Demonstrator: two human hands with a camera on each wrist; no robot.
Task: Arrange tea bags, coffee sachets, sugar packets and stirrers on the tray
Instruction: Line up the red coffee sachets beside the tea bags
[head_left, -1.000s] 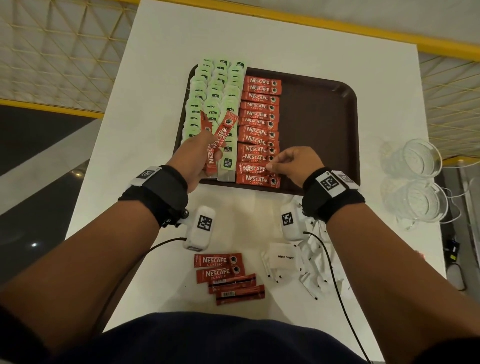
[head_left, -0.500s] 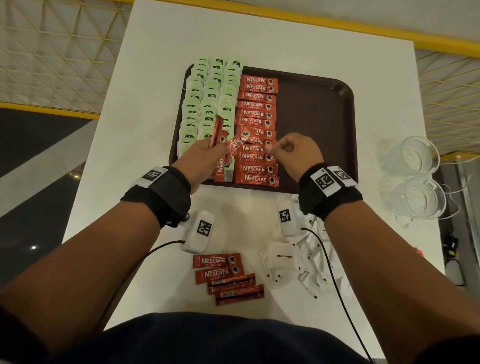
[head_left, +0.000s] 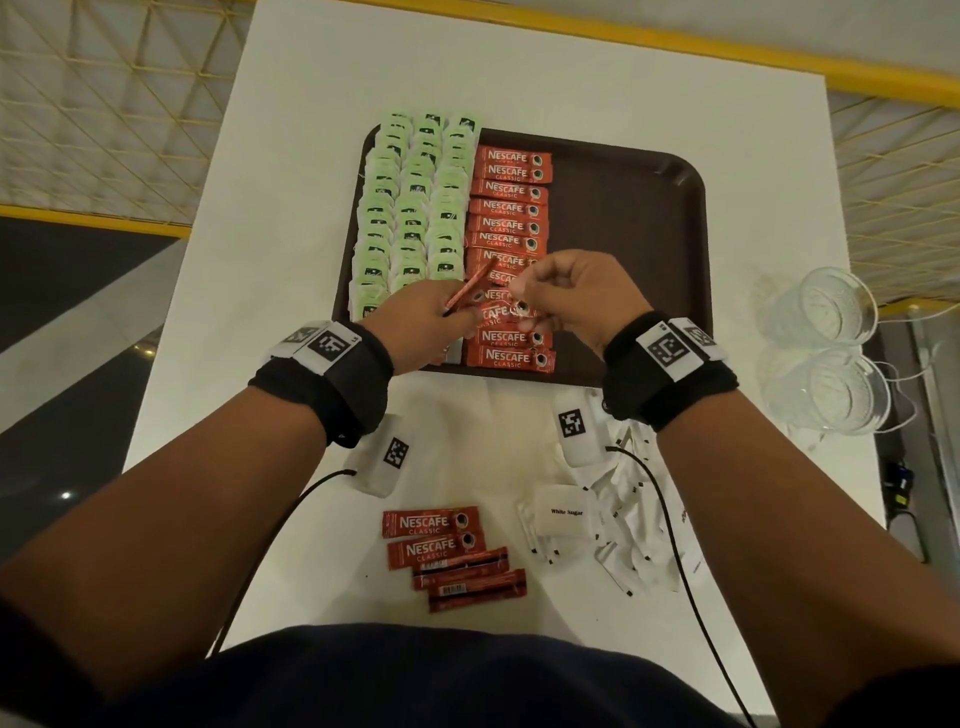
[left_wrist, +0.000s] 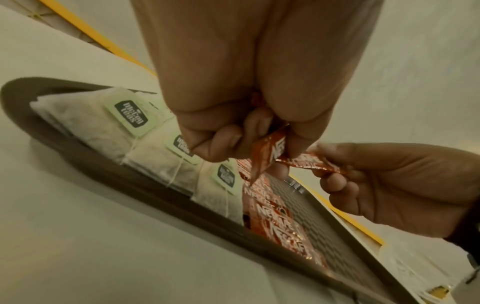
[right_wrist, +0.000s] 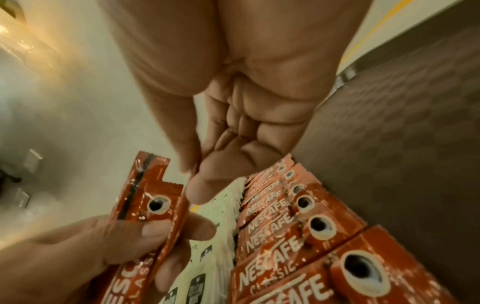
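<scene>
Head view, left hand (head_left: 421, 322): it still hovers over the near left of the tray (head_left: 696, 208), fingers curled around a small bunch of coffee sachets (head_left: 467, 288).
Right hand (head_left: 576, 296): a second ago it pressed on the near end of the coffee column (head_left: 509, 208); it has now lifted and come across, and thumb and forefinger pinch the end of one sachet (head_left: 501, 312) from the bunch.
Meaning: one sachet is passing from hand to hand, probably to be laid in the coffee column next. The coffee stage is unfinished, and sugar and stirrers have not been started.
Tea bags (head_left: 415, 218): three columns along the tray's left edge. They overlap too much for an exact count, but each holds roughly ten.
Held sachets: at least two. The right wrist view shows two stacked, and any more are hidden.
Loose sachets (head_left: 447, 551): four lie by the tabletop's (head_left: 311, 156) near edge, two face up and two face down.
Coffee column: one column beside the tea, about eleven sachets, some of them hidden by the hands.
Sugar: one packet marked White Sugar (head_left: 563, 514) lies at the near right of the tabletop.
White heap (head_left: 639, 525): a pile just right of the sugar packet, too jumbled to count or to tell sugar sticks from stirrers.
Glasses (head_left: 826, 353): two stand by the tabletop's right edge.
</scene>
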